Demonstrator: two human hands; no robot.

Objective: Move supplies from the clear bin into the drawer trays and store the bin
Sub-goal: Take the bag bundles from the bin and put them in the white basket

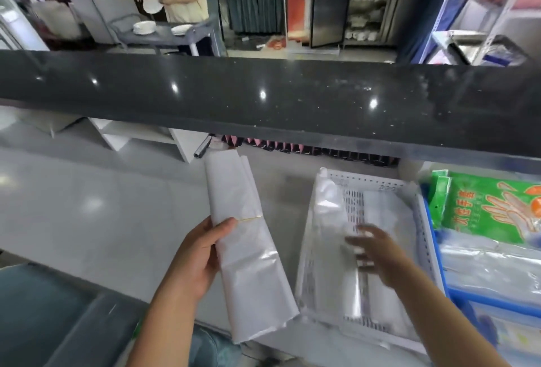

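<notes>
My left hand grips a long bundle of white plastic bags bound with a thin rubber band; the bundle is held over the grey lower counter. To its right lies a white perforated tray holding flat clear plastic bags. My right hand, blurred, hovers over the tray with fingers spread and holds nothing. Further right, a blue tray holds a green pack of disposable gloves and more clear bags.
A dark polished counter top runs across above the work area. Dark bottles line up under its edge. A grey bin edge sits at lower left. A person handles plates at a cart in the background.
</notes>
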